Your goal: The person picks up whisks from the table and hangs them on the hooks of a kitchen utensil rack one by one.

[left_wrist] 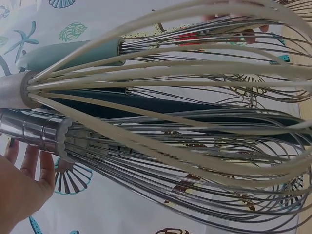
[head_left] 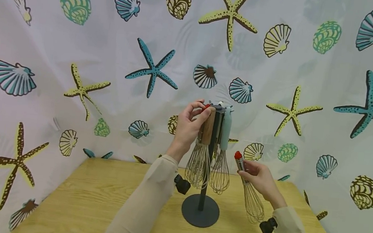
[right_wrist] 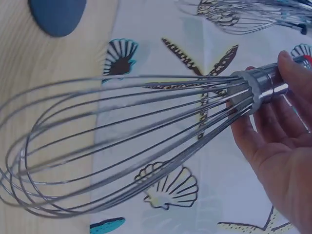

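Observation:
At the top of a dark stand (head_left: 209, 163), my left hand (head_left: 188, 124) grips a metal-handled whisk (left_wrist: 31, 129) whose red end (head_left: 206, 106) shows between thumb and fingers. A whisk with a wooden handle (head_left: 208, 127) and cream loops (left_wrist: 161, 66) hangs just in front of it, and one with a pale blue handle (head_left: 226, 129) hangs to its right. Off to the stand's right, my right hand (head_left: 262, 178) holds another metal-handled whisk (right_wrist: 265, 83) with a red end (head_left: 238, 155). Its thumb lies along the handle, and the wire loops (right_wrist: 112, 141) point down toward the table.
The stand's round dark base (head_left: 199, 221) rests on a wooden table (head_left: 99, 194). A white curtain (head_left: 113, 43) printed with shells and starfish surrounds the table at the back and sides. Small black cameras sit at both wrists.

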A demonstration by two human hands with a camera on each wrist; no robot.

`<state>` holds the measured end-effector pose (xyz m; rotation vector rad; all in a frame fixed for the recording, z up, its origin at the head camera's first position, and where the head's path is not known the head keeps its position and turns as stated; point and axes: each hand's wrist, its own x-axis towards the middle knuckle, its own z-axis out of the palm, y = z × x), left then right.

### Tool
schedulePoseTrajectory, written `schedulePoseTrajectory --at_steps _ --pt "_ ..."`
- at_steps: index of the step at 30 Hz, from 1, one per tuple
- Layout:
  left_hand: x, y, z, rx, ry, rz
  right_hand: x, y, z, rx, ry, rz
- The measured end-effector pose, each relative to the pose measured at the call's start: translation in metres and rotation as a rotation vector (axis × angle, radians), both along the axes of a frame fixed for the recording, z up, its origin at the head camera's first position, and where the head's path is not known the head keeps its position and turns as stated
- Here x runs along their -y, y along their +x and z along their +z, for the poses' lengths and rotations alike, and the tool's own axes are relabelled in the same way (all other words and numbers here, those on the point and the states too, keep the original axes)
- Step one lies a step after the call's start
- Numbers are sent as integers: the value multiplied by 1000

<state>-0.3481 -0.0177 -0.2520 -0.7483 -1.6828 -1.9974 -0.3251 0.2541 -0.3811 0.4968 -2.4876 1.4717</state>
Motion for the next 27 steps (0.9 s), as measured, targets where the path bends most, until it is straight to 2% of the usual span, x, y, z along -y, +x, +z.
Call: schedulePoseTrajectory --at_steps 7,13,20,27 --pt "0 0 0 -43 7 32 12 4 20 -31 -74 -59" --pt "4 0 0 -31 15 68 21 8 32 -53 -133 -59" --pt "7 0 2 -21 14 66 29 12 40 -97 -267 -47" --pt "6 3 5 -8 -7 62 38 18 54 -170 -316 -41"
